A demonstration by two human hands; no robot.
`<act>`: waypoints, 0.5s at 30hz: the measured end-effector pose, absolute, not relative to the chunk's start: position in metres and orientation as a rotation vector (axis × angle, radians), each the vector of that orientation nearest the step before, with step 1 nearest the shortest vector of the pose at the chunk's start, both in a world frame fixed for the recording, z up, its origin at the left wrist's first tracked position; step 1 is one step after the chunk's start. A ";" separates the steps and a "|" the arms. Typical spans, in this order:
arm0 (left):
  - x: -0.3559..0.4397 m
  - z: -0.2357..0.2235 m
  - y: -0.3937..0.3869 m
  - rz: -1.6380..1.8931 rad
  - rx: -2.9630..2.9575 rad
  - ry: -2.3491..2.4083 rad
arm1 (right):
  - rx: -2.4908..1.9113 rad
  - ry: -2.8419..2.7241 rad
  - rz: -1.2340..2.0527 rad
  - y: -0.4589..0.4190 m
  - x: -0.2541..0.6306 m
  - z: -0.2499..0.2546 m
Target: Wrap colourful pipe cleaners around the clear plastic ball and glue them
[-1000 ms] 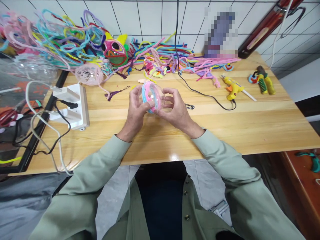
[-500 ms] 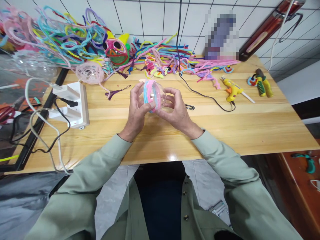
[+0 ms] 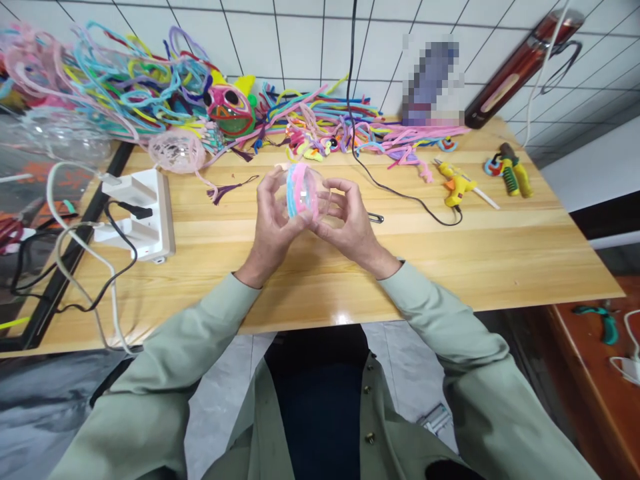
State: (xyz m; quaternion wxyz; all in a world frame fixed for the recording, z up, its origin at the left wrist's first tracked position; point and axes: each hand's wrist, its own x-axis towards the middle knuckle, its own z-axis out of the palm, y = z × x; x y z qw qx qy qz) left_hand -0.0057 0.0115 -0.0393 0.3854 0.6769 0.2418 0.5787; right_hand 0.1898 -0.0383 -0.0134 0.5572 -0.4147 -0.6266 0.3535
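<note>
Pale wood-grain table, front edge and right half bare; left hand and right hand fingers curved around clear, rounded, fuzzy-banded ball.

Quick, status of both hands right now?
Left hand: closed on the clear ball with pink and blue fuzzy bands.
Right hand: fingers curled around the same ball's clear side.

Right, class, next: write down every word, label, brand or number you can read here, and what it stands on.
No text can be read.
Red flask: pale label, any writing too small.
Yellow glue gun: any marking too small.
Purple object: pixelated, nothing legible.
</note>
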 end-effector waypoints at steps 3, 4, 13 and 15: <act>-0.006 -0.030 0.004 1.481 1.775 0.629 | -0.903 -1.532 0.855 -0.038 0.195 -0.010; -0.005 -0.027 0.002 1.468 1.775 0.627 | -0.889 -1.558 0.855 -0.038 0.197 -0.009; -0.002 -0.022 -0.002 1.436 1.708 0.529 | -0.981 -1.703 0.850 -0.041 0.204 0.010; -0.001 -0.025 0.003 1.458 1.680 0.539 | -1.027 -1.701 0.881 -0.040 0.203 0.012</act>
